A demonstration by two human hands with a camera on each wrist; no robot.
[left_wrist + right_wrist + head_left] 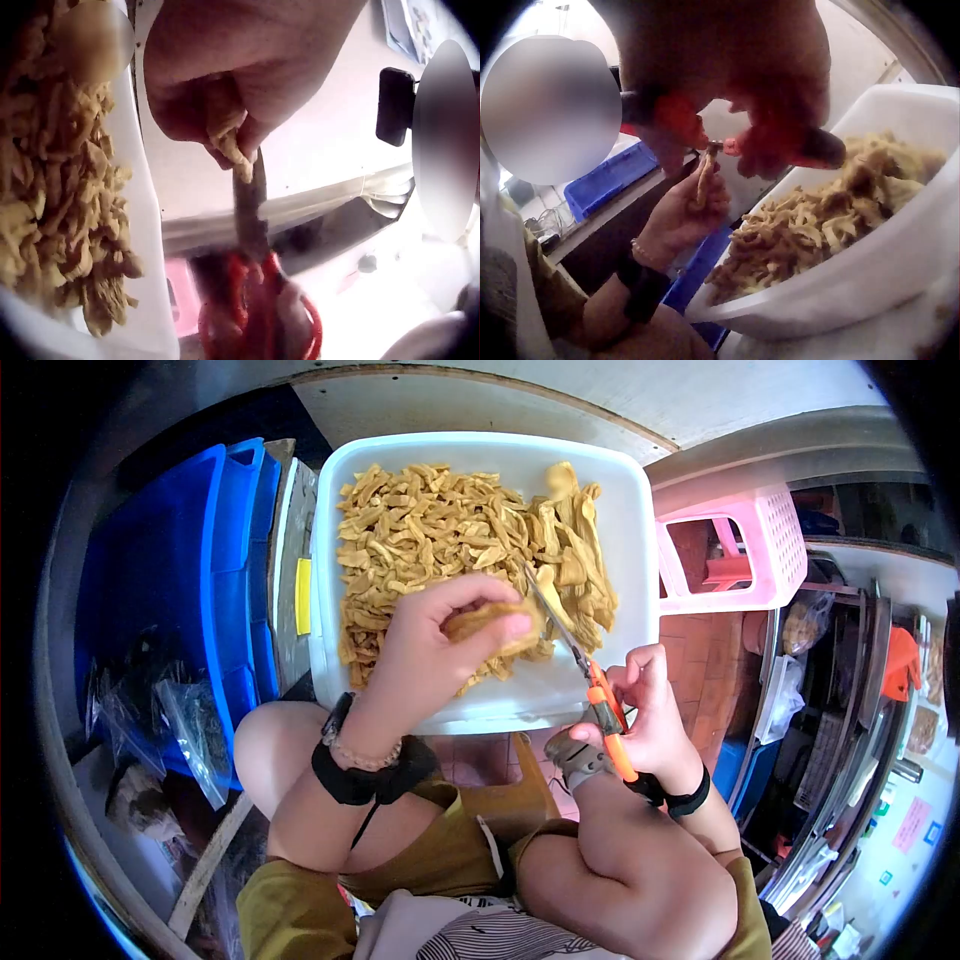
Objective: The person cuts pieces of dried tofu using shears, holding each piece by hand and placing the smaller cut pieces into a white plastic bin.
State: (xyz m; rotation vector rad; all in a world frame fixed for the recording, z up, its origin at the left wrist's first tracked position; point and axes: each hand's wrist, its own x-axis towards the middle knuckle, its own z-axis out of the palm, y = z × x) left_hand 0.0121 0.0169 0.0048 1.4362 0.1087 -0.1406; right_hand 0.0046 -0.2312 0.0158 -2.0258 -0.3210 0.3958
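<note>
My left hand [425,650] pinches a yellow-brown, wrinkled food strip [475,622] between thumb and fingers, above a white plastic tub [645,560]. In my right hand [655,715] are orange-handled scissors [603,705], the fingers curled round the handles. The metal blades [250,206] reach up to the end of the strip in the left wrist view. Short cut pieces [430,520] fill the left and middle of the tub. Longer uncut strips [575,550] lie in a bunch on its right side.
A pink plastic stool [780,550] stands right of the tub. Blue crates [200,560] are stacked on the left, with clear plastic bags [190,730] beside them. The tub sits before the person's bent knees; shelving [850,680] lines the far right.
</note>
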